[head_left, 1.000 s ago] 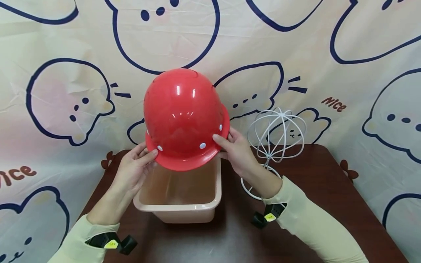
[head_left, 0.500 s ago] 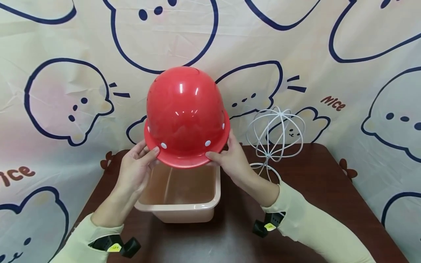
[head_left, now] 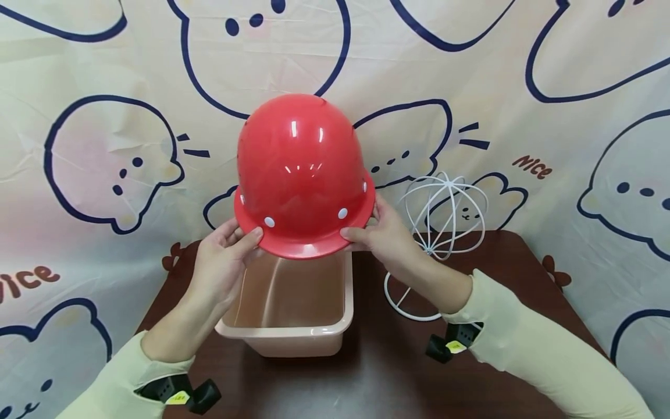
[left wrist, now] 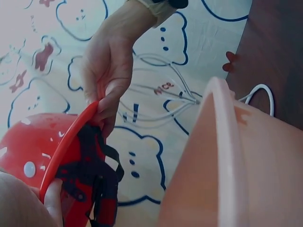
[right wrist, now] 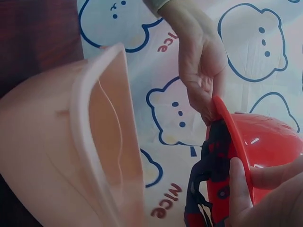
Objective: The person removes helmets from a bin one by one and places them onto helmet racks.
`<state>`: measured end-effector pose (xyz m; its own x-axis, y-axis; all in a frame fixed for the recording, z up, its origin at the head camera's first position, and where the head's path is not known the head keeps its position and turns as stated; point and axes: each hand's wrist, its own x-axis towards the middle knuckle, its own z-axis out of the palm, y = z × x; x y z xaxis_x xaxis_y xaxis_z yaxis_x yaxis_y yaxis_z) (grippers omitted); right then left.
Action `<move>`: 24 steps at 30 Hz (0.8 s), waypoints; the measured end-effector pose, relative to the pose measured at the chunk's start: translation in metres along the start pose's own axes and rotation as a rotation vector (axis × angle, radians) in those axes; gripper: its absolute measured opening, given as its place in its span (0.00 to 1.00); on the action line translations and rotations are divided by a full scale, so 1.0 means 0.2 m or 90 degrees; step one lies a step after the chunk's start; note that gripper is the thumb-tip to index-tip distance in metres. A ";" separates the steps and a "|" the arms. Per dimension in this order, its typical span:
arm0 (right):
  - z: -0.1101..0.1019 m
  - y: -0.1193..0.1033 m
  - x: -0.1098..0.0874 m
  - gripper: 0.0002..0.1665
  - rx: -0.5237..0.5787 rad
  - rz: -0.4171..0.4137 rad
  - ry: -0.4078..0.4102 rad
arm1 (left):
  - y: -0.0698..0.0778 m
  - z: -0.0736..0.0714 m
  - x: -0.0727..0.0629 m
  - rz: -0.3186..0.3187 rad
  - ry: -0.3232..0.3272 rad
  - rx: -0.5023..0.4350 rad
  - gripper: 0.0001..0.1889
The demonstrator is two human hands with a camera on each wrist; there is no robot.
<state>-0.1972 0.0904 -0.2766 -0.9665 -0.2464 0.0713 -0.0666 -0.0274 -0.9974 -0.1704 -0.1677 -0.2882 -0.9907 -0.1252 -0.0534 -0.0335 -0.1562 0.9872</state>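
Red helmet [head_left: 300,169] slightly higher than half a second ago; fingers of our left hand [head_left: 221,265] and right hand [head_left: 388,235] grip its brim [head_left: 305,250]. We judge lifting underway.

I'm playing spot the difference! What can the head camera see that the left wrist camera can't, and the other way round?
Only the head view shows the left sleeve with its black wrist gadget, and the dome of the red helmet uncut.

Only the left wrist view shows the dark straps under the helmet.

Both show the left hand and right hand holding its brim, the peach tub, white wire stand, brown table and cartoon cloth.
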 end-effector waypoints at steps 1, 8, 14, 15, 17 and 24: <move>-0.01 -0.02 0.00 0.50 -0.005 0.000 -0.001 | 0.01 0.01 0.00 0.000 -0.003 0.005 0.34; -0.12 -0.17 -0.04 0.51 -0.032 0.019 -0.002 | 0.13 0.13 -0.03 0.024 -0.035 0.025 0.31; -0.27 -0.28 -0.11 0.49 -0.077 0.024 0.004 | 0.20 0.27 -0.04 0.026 -0.078 0.040 0.27; -0.29 -0.30 -0.12 0.49 -0.082 0.025 0.005 | 0.20 0.29 -0.04 0.025 -0.086 0.032 0.27; -0.33 -0.32 -0.15 0.49 -0.097 0.038 0.018 | 0.21 0.34 -0.04 0.027 -0.103 0.016 0.26; -0.51 -0.37 -0.20 0.51 -0.112 0.053 0.037 | 0.21 0.53 -0.04 0.033 -0.151 -0.030 0.23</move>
<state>-0.1785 0.2016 -0.2073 -0.9829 -0.1839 -0.0076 -0.0226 0.1615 -0.9866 -0.1778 -0.0704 -0.2296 -0.9943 0.0988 0.0399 0.0192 -0.2014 0.9793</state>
